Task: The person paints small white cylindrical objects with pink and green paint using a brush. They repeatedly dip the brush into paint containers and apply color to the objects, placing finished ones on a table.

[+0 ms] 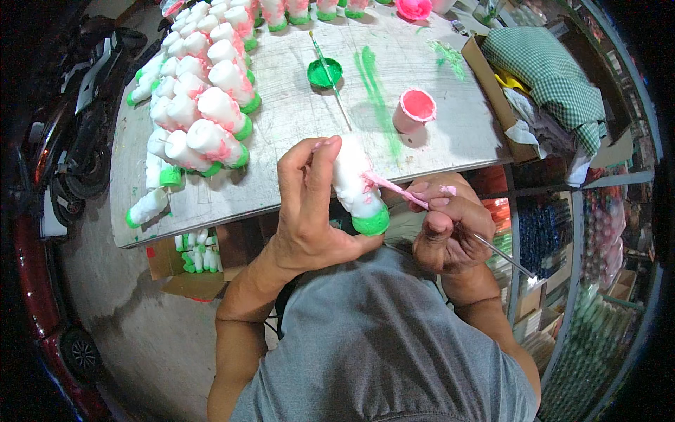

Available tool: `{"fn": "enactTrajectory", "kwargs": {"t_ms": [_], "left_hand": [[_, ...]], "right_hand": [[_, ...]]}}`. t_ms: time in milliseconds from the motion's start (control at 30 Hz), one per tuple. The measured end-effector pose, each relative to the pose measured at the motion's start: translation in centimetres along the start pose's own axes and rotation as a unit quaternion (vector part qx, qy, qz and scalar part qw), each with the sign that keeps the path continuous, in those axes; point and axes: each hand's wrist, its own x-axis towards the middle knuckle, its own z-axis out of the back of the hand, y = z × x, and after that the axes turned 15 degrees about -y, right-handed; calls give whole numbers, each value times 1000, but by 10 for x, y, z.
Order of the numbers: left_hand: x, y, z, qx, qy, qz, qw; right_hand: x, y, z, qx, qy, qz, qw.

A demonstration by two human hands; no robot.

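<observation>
My left hand (309,204) grips a white candle (349,163) with a green base, holding it tilted between thumb and fingers over the table's front edge. In my right hand (453,228) is a paintbrush (397,190) with a pink-coated end. That pink tip touches the candle's side, where some pink color shows. Just beyond my hands stands a small cup of pink paint (416,110). Farther back, a second brush (327,67) with a green-stained end lies across a small dish of green paint (325,73).
Rows of white candles (218,105) with green bases and pink patches crowd the table's (281,116) left side. A carton with checked cloth (548,70) sits at the right. Below the left edge is a box of candles (199,257); shelves (598,295) stand at right.
</observation>
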Motion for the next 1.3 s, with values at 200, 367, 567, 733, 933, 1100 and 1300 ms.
{"fn": "enactTrajectory", "kwargs": {"t_ms": [200, 367, 567, 733, 933, 1100, 1300], "left_hand": [[3, -5, 3, -3, 28, 28, 999], [3, -7, 0, -30, 33, 65, 997], [2, -1, -5, -63, 51, 89, 993], [7, -3, -4, -54, 59, 91, 993], [4, 2, -3, -104, 51, 130, 985], [-2, 12, -9, -287, 64, 221, 930], [0, 12, -10, -388, 86, 235, 887]], "right_hand": [[0, 0, 2, -9, 9, -11, 1000], [-6, -4, 1, 42, -46, -29, 998], [-7, -15, 2, 68, -77, 13, 995], [-11, -19, 6, 74, -96, 21, 992], [-14, -18, 9, 77, -89, 9, 993], [-12, -12, 10, 95, -103, -30, 990], [-8, -5, 21, 120, -62, -84, 987]]}}
